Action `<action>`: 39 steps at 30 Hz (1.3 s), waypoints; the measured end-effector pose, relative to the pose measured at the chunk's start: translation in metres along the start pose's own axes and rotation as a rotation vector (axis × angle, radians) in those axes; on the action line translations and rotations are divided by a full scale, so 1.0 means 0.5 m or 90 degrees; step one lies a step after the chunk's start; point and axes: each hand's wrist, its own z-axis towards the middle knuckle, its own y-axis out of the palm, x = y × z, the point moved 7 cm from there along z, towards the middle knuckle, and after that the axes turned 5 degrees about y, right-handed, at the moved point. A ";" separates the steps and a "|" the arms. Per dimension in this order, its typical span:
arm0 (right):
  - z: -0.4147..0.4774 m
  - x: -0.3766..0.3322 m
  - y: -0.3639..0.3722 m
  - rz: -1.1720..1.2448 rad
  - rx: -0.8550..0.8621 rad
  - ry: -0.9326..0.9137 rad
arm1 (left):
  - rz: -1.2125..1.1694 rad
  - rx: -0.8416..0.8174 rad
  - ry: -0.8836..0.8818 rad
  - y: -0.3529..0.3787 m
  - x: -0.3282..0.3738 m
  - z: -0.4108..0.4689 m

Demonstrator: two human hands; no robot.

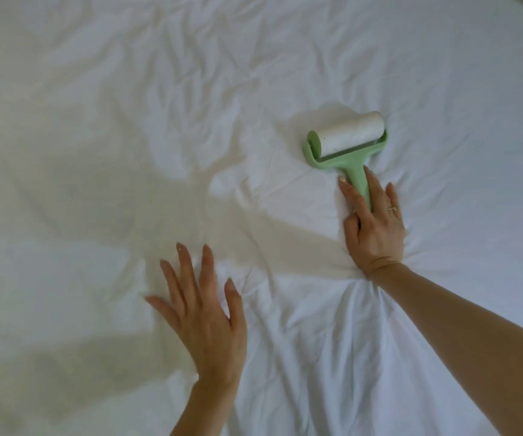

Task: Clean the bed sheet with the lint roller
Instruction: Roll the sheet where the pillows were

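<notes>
Left hand (205, 319) spread flat on the wrinkled white bed sheet (96, 121), right hand (373, 225) laid straight-fingered over the handle of the green lint roller (348, 136), which rests on the sheet; no stroke is under way, so most cleaning probably remains.

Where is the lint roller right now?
Head view, right of centre: the lint roller lies on the bed sheet, its green handle under the straight fingers of the right hand, up and right of the left hand.
</notes>
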 end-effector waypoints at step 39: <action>-0.478 0.015 -0.283 0.042 -0.475 0.275 | -0.004 0.013 0.040 -0.023 0.026 -0.121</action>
